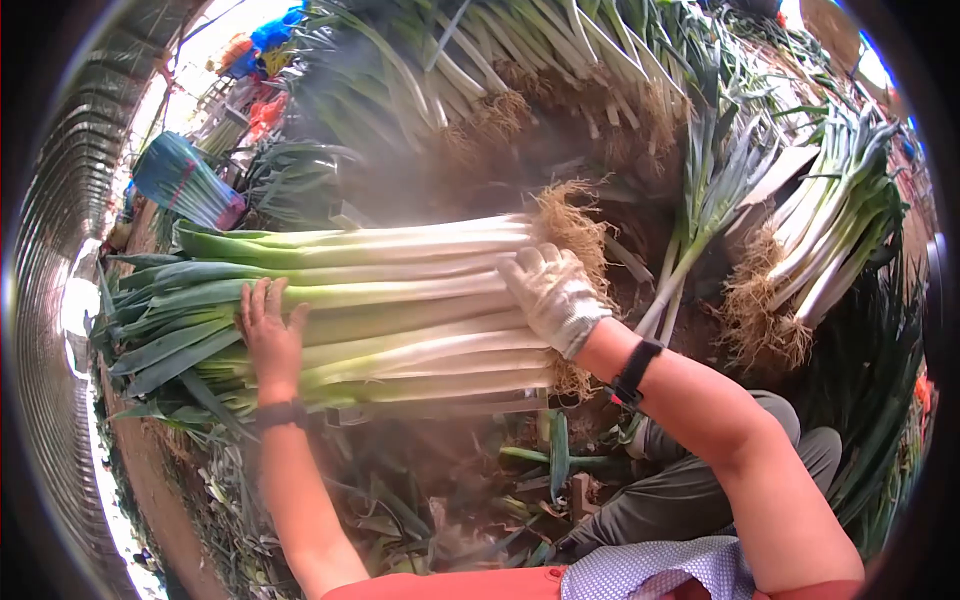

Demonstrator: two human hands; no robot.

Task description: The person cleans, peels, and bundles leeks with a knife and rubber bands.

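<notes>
A broad row of leeks point(420, 325) lies side by side across a low stand in front of me. Their green tops point left and their root ends point(572, 235) right. My bare left hand point(270, 335) rests on the leeks where green turns to white, its fingers stretched out. Near the roots, my right hand point(550, 295), in a pale work glove, has its fingers curled around the white shank of a leek in the row. Its fingertips are partly hidden. Most of the stand is covered by the leeks; a bit of its edge point(440, 407) shows below them.
A heap of leeks point(480, 60) lies beyond the row, with another pile point(830, 220) at the right. One loose leek point(685, 260) leans nearby. A wrapped bundle point(185, 180) lies at the upper left. Leaf scraps point(480, 500) litter the ground. Plastic sheeting point(75, 200) curves along the left.
</notes>
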